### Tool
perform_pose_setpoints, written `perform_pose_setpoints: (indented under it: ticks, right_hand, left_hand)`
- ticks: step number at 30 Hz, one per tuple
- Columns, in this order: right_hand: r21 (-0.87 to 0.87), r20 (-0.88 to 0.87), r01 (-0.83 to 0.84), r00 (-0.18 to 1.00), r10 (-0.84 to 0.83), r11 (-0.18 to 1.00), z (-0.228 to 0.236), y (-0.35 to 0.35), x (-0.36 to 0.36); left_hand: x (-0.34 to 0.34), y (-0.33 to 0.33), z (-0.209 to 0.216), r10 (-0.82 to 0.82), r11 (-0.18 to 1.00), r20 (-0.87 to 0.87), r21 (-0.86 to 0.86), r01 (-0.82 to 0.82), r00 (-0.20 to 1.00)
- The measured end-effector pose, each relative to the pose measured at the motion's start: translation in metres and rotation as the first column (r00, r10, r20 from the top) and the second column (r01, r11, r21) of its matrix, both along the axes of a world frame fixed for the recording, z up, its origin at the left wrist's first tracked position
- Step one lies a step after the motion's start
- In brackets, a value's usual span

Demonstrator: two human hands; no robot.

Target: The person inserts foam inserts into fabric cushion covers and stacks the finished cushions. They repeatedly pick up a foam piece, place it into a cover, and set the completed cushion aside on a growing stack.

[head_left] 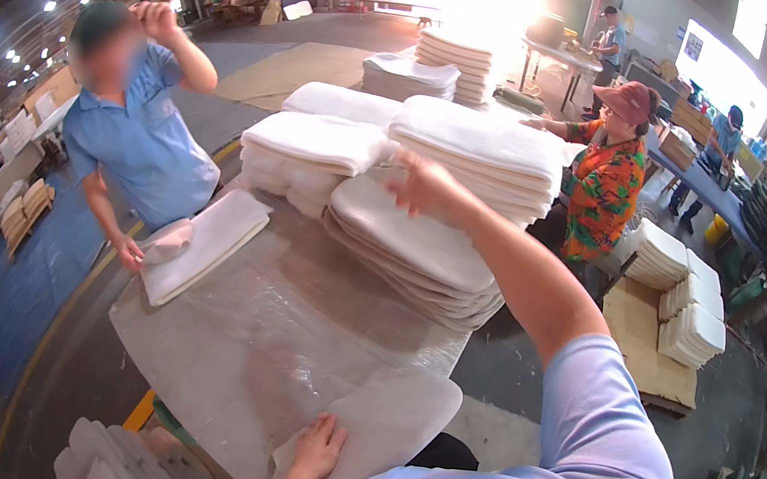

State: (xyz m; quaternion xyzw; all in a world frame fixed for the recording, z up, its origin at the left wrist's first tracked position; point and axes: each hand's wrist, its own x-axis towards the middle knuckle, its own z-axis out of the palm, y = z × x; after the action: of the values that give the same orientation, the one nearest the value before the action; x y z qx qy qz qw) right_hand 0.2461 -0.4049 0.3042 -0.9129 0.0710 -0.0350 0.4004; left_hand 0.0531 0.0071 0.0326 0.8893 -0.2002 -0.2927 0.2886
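My left hand [320, 447] lies flat, fingers stretched out, on a thin pale grey fabric piece [391, 408] at the near edge of the table. My right arm stretches forward across the table. At its end, my right hand [421, 187] is open with its fingers apart and holds nothing I can see. It is over the back of a stack of greyish padded pieces [415, 230], beside a tall stack of thick white pads [481, 144]. I cannot tell whether it touches either. Left of it are folded white pads [314, 142].
Plastic sheeting covers the table [275, 343]. At the left, a co-worker in a blue shirt [138, 132] touches a white pad [210, 246]. Another person in an orange patterned shirt [606, 180] stands far right. Grey pieces [127, 466] are piled below the near left edge.
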Motion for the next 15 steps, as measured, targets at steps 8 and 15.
perform_pose_setpoints:
  ticks: [8, 15]
  right_hand:
    - [0.118, -0.79, -0.856, 0.227, 0.57, 0.504, -0.2, 0.092, -0.176]
    - [-0.151, -0.73, -0.665, 0.574, 0.371, 0.731, -0.237, 0.116, -0.194]
  left_hand:
    - [-0.044, 0.036, 0.011, -0.094, 0.968, -0.086, -0.24, 0.071, 0.992]
    - [-0.03, 0.037, -0.011, -0.068, 0.975, 0.062, -0.208, 0.08, 0.996]
